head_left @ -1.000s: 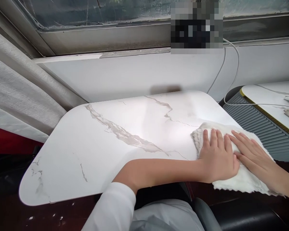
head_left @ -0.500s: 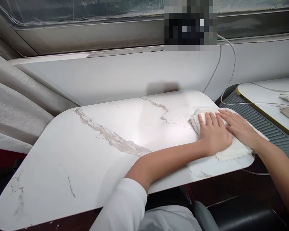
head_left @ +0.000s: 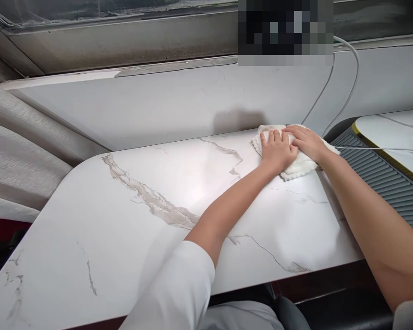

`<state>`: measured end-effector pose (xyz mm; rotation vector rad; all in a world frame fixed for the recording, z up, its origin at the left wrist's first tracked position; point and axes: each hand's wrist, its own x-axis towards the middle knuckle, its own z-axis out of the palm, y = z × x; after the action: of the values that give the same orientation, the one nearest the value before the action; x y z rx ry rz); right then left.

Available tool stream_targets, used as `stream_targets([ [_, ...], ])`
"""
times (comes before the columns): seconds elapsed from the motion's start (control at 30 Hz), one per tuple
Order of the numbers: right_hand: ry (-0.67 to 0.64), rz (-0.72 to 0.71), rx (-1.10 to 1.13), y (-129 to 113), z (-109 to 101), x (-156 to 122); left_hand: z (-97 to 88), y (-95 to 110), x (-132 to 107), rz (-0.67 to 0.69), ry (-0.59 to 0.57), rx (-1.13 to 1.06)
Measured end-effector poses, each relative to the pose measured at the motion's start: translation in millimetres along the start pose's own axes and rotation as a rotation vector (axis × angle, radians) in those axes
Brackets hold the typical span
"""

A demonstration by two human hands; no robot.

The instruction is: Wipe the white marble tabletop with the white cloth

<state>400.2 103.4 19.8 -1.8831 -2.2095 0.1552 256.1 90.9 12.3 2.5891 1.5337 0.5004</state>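
Fingers (head_left: 271,135) of the left hand (head_left: 278,155) lie stretched out and slightly spread on a white cloth (head_left: 298,170), the palm down and the hand pressed flat rather than curled around anything. Just beside it the right hand (head_left: 308,142) is flat too, its fingers angled toward the left one; from where I stand I can't tell whether the two thumbs touch. The cloth sits at the far right corner of the white, marble-veined table (head_left: 124,256), covering that corner, and its right end seems to reach past the edge. Both arms are well extended: the left forearm (head_left: 230,206) slants across the tabletop, out of a white sleeve (head_left: 179,284), while the right forearm (head_left: 365,206) passes over the right end of the table. Left of the hands, the bare surface runs wide open to the rounded far left corner, and there is clear room toward the near edge as well. Behind the long far edge stands a pale wall (head_left: 141,110), leaving little space beyond the cloth. A curtain (head_left: 17,156) hangs near the left end. Off to the right, a thin cable (head_left: 356,78) loops down beside a second table (head_left: 399,137) with a grey ribbed side (head_left: 382,178).
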Motion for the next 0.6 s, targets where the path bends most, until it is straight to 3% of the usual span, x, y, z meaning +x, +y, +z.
stream_targets([
  [0.27,0.047,0.036,0.042,3,4,35,6.9,-19,35,0.017,0.011,-0.037],
  [0.6,-0.007,0.096,0.076,1,-1,18,5.6,-14,23,0.020,0.007,-0.002],
])
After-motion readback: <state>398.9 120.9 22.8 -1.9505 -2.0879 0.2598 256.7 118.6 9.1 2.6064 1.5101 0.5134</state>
